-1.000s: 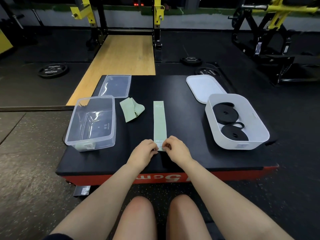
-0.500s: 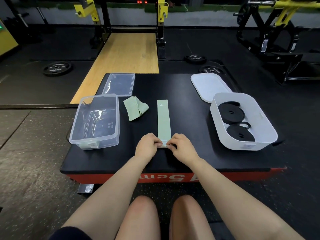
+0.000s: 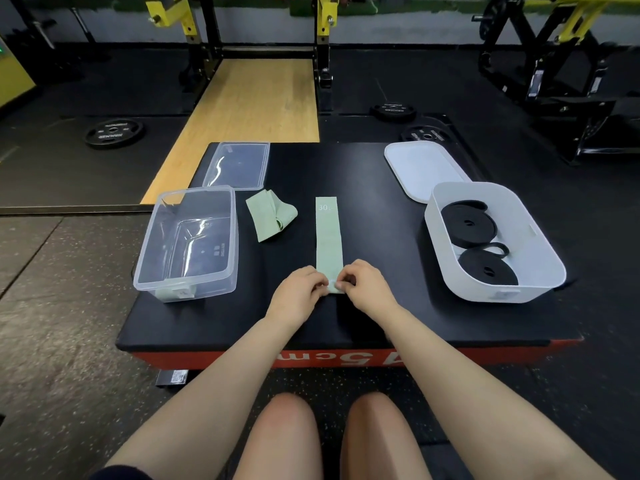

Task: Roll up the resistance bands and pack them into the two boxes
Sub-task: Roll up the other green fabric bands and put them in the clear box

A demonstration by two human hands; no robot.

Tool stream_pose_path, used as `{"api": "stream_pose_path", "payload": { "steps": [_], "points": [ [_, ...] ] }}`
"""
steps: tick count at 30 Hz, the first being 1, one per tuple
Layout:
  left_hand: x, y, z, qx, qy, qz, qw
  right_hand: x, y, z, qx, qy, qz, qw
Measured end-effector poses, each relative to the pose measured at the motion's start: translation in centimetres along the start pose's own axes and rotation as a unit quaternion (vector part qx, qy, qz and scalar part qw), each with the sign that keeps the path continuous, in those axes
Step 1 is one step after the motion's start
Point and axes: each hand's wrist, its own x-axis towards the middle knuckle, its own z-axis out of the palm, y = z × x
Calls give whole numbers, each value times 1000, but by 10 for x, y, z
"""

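Observation:
A pale green resistance band (image 3: 327, 233) lies flat and straight on the black platform (image 3: 374, 188), its far end marked "30". My left hand (image 3: 298, 295) and my right hand (image 3: 367, 289) pinch its near end from both sides, where a small fold shows. A second green band (image 3: 270, 215) lies crumpled to the left. The clear box (image 3: 152, 271) stands on the left with nothing in it. The white box (image 3: 540, 258) on the right holds two rolled black bands (image 3: 468, 223).
The clear lid (image 3: 239, 164) lies behind the clear box and the white lid (image 3: 422, 168) behind the white box. My knees are below the platform's red front edge. Weight plates (image 3: 113, 132) and racks stand on the gym floor beyond.
Both hands stay at the band's near end, fingers working the edge into a small fold. The band's far end has not moved; the camera shifted slightly.

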Motion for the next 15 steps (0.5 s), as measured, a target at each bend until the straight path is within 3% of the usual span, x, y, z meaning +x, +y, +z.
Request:
{"api": "stream_pose_path", "payload": {
  "steps": [4,11,15],
  "points": [
    [3,-1,-1,3,-12,-4,1000,-1,-1,2,-5,32,-24,999],
    [23,1,-5,-40,-32,-81,995,-16,9,12,-81,126,-171,974],
    [30,1,-4,-47,-34,-96,994,-10,8,12,-73,111,-136,982]
  ]
}}
